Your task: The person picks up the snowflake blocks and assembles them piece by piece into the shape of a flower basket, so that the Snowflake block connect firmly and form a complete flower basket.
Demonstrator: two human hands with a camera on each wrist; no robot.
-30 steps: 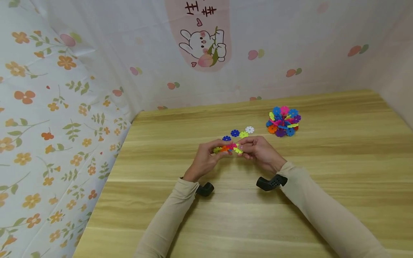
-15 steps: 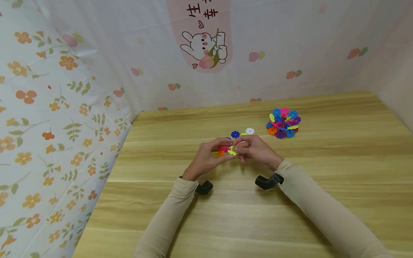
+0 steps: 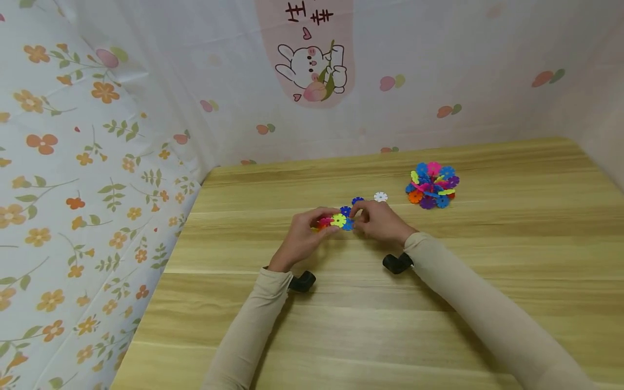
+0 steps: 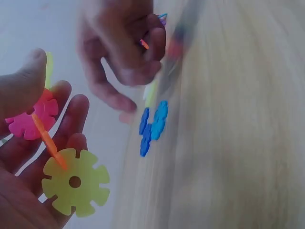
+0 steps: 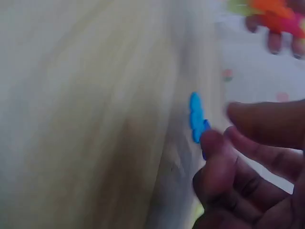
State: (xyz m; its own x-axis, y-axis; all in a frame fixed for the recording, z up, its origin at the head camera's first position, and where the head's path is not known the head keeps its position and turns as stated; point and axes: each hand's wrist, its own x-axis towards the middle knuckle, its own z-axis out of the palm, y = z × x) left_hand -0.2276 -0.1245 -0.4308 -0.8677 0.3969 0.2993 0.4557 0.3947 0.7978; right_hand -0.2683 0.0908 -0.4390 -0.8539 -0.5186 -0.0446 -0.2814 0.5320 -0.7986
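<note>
My left hand point(image 3: 298, 238) holds a small chain of joined snowflake discs between thumb and fingers, off the table. In the left wrist view its yellow-green disc point(image 4: 90, 193), orange disc point(image 4: 47, 140) and pink disc point(image 4: 45, 117) are slotted together at angles. A brighter yellow disc point(image 3: 338, 220) faces up in the head view. My right hand point(image 3: 382, 221) hovers by a light blue disc point(image 3: 348, 224), thumb and forefinger apart, with nothing seen between them. Two dark blue discs point(image 3: 345, 211) lie just beyond on the table; the right fingers partly cover the farther one.
A finished-looking ball of many-coloured discs point(image 3: 432, 187) sits at the back right of the wooden table point(image 3: 351, 314). One white disc point(image 3: 381, 196) lies beyond the right hand. Patterned cloth point(image 3: 219, 108) hangs behind the table and at its left.
My right hand has let go of the yellow disc, which stays on the chain in my left hand. The left hand has drawn slightly left, and the light blue disc now shows.
</note>
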